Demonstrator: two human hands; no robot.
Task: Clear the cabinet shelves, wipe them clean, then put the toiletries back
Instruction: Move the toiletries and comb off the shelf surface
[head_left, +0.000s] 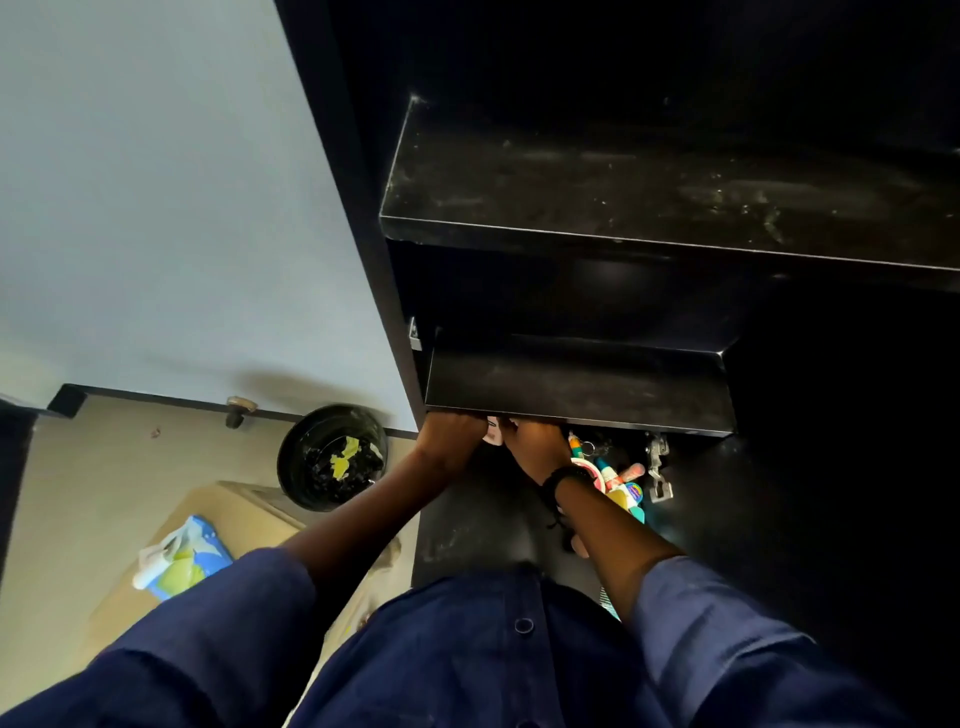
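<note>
We've got the toiletries huddled on the cabinet floor, low and to the right, just under the front edge of the lower shelf. They're small tubes, bottles and a round tub in bright plastic. We judge them light and fairly stiff, smooth enough to slip, and quick to roll or knock each other over. Taking each one around its body, one or two at a time, looks the safest hold.

The right hand is just left of that cluster, its banded wrist passing right over the nearest pieces. The left hand sits further left, close beside it. Between the two hands a small pale item peeks out, touching or nearly touching both. The fingers of both hands are tucked beneath the shelf lip, so we cannot tell whether they grip it or lie loose.

Above, the lower shelf is bare and smeared, and the upper shelf is bare too, streaked with dust. A metal hinge hangs right of the toiletries. Out on the floor to the left stands a black bin, and nearer us a cardboard box carries a blue pack of wipes.
</note>
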